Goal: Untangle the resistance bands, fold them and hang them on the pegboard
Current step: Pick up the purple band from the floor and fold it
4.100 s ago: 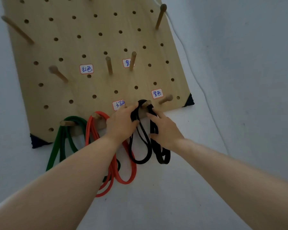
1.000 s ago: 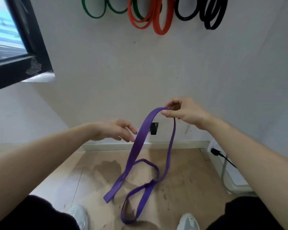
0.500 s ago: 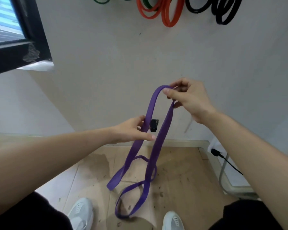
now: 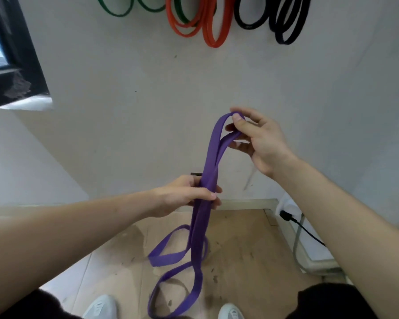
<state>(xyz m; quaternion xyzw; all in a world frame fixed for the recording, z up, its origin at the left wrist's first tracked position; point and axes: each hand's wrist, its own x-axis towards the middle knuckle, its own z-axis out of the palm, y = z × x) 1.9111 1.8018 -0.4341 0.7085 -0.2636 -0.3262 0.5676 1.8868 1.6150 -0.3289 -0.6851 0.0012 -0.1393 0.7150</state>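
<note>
Head view, looking down a pale wall [image 4: 136,100] to the floor.

Purple band [image 4: 211,155]: held in mid-air in front of the wall, centre of view, between the two hands. Its top fold is up at the right hand [image 4: 260,143]. From there two strands run down, close together, into the left hand [image 4: 184,194].

Right hand: thumb and forefinger pinch the top bend of the band. The other fingers are spread and only loosely bent beneath it, one of them under the second strand.

Left hand: lower and nearer, fingers and thumb curled round both strands, bunching them flat against each other.

Below the left hand the band hangs slack. One loop swings out to the left and a longer one drops lower, with a twist where the strands cross. The lowest loop hangs between two white shoes [image 4: 100,307] at the near edge. Whether it touches the wooden floor [image 4: 251,249] is unclear from this angle.

Far up the wall, three other sets hang side by side, their tops cut off by the edge of view:
- green band [image 4: 115,10] on the left
- orange band [image 4: 213,31] in the middle, overlapping a green strand
- black band [image 4: 286,26] on the right, in two loops

Surroundings:
- dark window frame [image 4: 21,54] at far left
- pale skirting [image 4: 244,202] where wall meets floor
- black plug [image 4: 285,215] and cable at right, near the corner
- dark clothing at both near corners
</note>
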